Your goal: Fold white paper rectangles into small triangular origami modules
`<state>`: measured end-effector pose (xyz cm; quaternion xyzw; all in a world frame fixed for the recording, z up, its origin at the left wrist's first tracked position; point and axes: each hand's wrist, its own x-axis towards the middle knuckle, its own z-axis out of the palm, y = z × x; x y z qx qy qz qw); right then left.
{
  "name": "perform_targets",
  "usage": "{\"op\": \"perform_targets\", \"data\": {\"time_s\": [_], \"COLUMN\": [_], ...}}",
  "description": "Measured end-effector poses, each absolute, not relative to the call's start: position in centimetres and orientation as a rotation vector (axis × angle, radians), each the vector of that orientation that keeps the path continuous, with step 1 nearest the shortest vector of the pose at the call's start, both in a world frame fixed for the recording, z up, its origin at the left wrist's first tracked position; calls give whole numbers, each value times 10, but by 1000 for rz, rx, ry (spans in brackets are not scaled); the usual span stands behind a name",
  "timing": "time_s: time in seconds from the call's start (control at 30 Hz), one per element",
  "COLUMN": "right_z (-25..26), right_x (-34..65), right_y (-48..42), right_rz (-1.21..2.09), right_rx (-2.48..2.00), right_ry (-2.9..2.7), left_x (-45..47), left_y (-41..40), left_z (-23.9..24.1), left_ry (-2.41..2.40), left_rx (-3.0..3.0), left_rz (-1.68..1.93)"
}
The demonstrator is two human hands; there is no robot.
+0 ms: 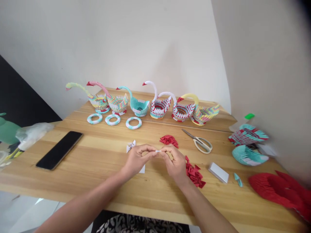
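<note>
Between the fingertips of both hands is a small white piece of paper (158, 151), mostly covered by the fingers. My left hand (138, 158) pinches its left end, and my right hand (173, 160) pinches the other end. Behind my left hand lie small folded white papers (130, 145), and part of a flat white paper (142, 169) shows below it. A pile of red folded paper pieces (195, 174) sits by my right wrist, with a smaller red pile (169, 140) just beyond my right hand.
Several folded-paper swans (139, 106) line the back of the table (102, 181), with three paper rings (133, 123) before them. A phone (60, 149) lies left. Scissors (200, 142), a white box (218, 172) and a red paper model (274, 191) are on the right.
</note>
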<state>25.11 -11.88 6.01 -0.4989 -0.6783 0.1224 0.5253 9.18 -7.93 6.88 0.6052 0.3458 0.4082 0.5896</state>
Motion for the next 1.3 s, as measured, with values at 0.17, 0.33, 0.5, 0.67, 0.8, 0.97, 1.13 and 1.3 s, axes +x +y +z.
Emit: {"op": "perform_targets", "data": {"time_s": [0.17,0.33,0.5,0.67,0.8,0.97,1.13,1.3], "right_z": [61,64,55,48,58,93,84,39], "right_x": [251,249,249,249,245,280,386,446], "right_y": [-120,-119,-117,-114,-118,-116,-91,-83], "right_rz": [335,372,228,50,-9,-69,-221,-230], "right_rx": [-1208,-1195,-1249,-1208,-1144,-1284,-1828,-2238], "right_ry": [-1622,-1649,-1598,-1772,-1912,-2025,-2075,-2216], "left_x": [87,89,94,94,90,84,84,84], "left_y": [-80,-77,-74,-72,-68,-60,-55,-54], "left_z": [71,66,63,55,53,60,61,60], "left_ry": [806,756,682,561,551,588,567,554], "left_rx": [1674,1446,1177,939,816,759,647,591], "left_rz": [1036,1039,941,826,769,845,862,889]}}
